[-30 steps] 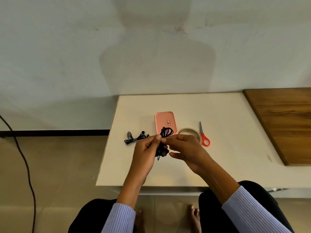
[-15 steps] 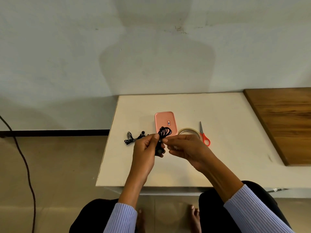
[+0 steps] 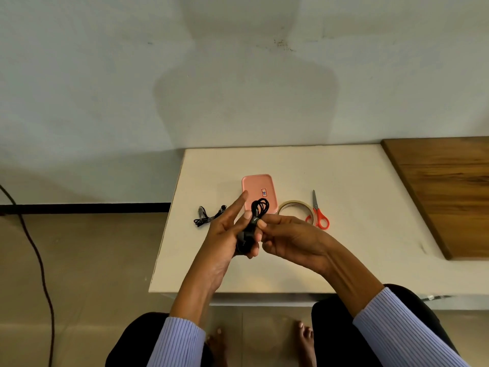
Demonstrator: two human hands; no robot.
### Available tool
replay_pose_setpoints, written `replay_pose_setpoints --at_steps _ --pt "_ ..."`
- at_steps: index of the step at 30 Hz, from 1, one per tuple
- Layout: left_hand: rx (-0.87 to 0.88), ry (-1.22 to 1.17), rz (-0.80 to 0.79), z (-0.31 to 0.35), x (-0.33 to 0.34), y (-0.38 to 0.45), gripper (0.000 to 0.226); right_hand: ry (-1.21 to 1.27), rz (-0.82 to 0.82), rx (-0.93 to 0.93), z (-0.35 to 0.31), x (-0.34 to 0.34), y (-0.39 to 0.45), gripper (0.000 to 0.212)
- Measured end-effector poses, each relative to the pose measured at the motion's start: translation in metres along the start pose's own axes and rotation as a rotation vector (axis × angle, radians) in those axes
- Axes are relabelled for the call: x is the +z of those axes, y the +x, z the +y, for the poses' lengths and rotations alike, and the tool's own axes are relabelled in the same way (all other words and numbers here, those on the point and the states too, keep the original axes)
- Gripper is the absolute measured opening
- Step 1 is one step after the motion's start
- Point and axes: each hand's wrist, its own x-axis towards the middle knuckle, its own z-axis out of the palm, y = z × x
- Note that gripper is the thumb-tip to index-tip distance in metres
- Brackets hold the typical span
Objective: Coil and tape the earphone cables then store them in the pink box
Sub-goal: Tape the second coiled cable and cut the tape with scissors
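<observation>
Head view: coiling step in hand, by the look of it. Left hand (image 3: 225,234) raised above the surface (image 3: 357,260), two fingers out straight toward the pink box (image 3: 259,190), the rest curled around the lower part of a black earphone cable (image 3: 258,211). Right hand (image 3: 288,239) pinching the same bundle just under its loops. Loops showing in front of the near edge of the pink box, held off the surface. Second earphone (image 3: 209,217) lying left of the pink box, not yet coiled. Tape roll (image 3: 295,207) just right of the pink box, red-handled scissors (image 3: 318,214) beyond it. Next, likely: hold the coil shut one-handed, reach right for tape. Left edge of the surface near the loose earphone; open room right of the scissors up to the wooden board (image 3: 444,194).
</observation>
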Motion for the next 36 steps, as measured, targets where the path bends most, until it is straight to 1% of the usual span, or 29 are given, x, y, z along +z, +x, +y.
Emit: replay_pose_setpoints --at_steps 2,4,5,7,9,11,12,14,17,18,20,22,23,25,27,30,32,34,36 --pt "-0.049 0.001 0.003 0.001 0.000 -0.001 0.038 -0.039 -0.007 -0.042 0.001 -0.002 0.001 0.012" --pt "-0.099 0.025 0.074 0.001 0.001 -0.002 0.040 -0.055 0.052 -0.062 0.002 -0.004 0.003 0.011" --pt "-0.105 0.039 0.127 0.000 0.001 -0.001 0.037 -0.060 0.087 -0.063 0.002 -0.005 0.003 0.014" --pt "-0.068 0.073 0.218 -0.004 0.000 0.001 0.028 -0.076 0.150 -0.054 0.004 -0.005 0.005 0.017" --pt "0.023 0.151 0.298 -0.008 -0.001 0.003 0.022 -0.089 0.209 -0.045 0.006 -0.004 0.006 0.014" --pt "0.095 0.201 0.337 -0.010 -0.002 0.004 0.017 -0.083 0.260 -0.040 0.006 -0.002 0.007 0.014" --pt "0.101 0.194 0.327 -0.010 -0.001 0.003 0.017 -0.075 0.280 -0.044 0.006 -0.002 0.008 0.018" --pt "0.071 0.151 0.276 -0.007 0.002 0.001 0.023 -0.076 0.318 -0.054 0.003 -0.002 0.008 0.023" --pt "0.034 0.107 0.217 -0.003 0.002 -0.001 0.035 -0.076 0.345 -0.059 0.001 -0.003 0.009 0.013" --pt "0.024 0.101 0.201 -0.002 0.002 -0.002 0.037 -0.074 0.356 -0.056 0.001 -0.003 0.009 0.013" --pt "0.019 0.116 0.166 -0.002 0.000 -0.003 0.033 -0.088 0.376 -0.048 0.002 -0.005 0.009 0.020" --pt "0.025 0.125 0.171 -0.004 -0.002 -0.002 0.018 -0.090 0.370 -0.038 0.001 -0.005 0.009 0.025" --pt "0.029 0.121 0.186 -0.005 -0.002 -0.002 0.014 -0.075 0.358 -0.034 0.000 -0.005 0.008 0.024" --pt "0.028 0.086 0.205 -0.005 -0.003 -0.001 0.013 -0.028 0.316 -0.034 -0.004 -0.004 0.006 0.018" --pt "0.020 0.008 0.182 -0.003 -0.003 -0.001 0.014 0.014 0.251 -0.038 -0.009 -0.004 0.003 0.013" --pt "-0.010 -0.165 0.089 0.003 0.000 -0.002 0.015 0.045 0.161 -0.061 -0.015 -0.003 -0.002 0.017" --pt "-0.031 -0.262 0.003 0.007 0.001 -0.004 0.021 0.027 0.112 -0.087 -0.017 0.000 -0.004 0.012" --pt "-0.050 -0.311 -0.066 0.011 0.003 -0.006 0.026 0.002 0.080 -0.118 -0.020 0.003 -0.008 0.005" --pt "-0.050 -0.315 -0.106 0.013 0.004 -0.008 0.025 -0.002 0.058 -0.136 -0.021 0.008 -0.012 0.006"
